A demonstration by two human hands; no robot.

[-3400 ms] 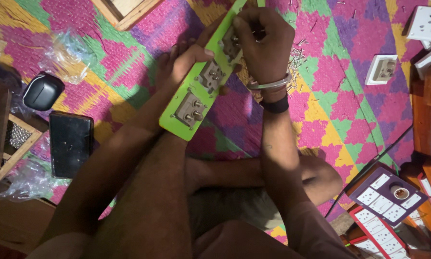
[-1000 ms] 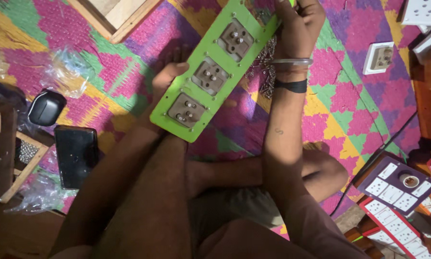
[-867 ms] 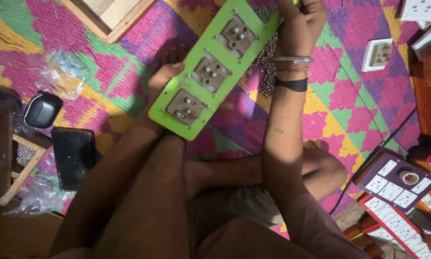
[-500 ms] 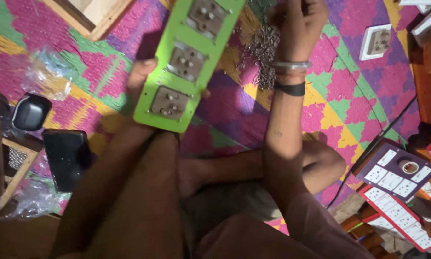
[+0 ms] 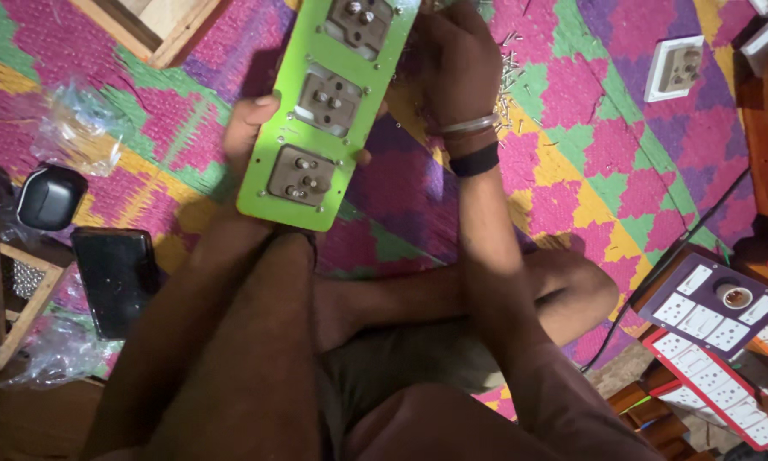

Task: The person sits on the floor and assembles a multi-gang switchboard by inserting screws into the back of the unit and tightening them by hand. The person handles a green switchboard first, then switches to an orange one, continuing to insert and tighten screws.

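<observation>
The left hand (image 5: pixel 251 137) steadies the green socket panel (image 5: pixel 328 107) in its grip above the patterned mat (image 5: pixel 589 162), while the right hand (image 5: pixel 461 60), clenched by its far edge, seems to be picking screws (image 5: pixel 510 72), so the next move calls for seating one precisely.

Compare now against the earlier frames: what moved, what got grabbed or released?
The green socket panel swung from a slant to nearly upright in view. The right hand left the panel's face for its upper right edge, near the loose screws. The left hand stays gripping the panel's lower part from behind. Nothing was released. The black phone, dark case and white socket lie unmoved on the mat.
</observation>
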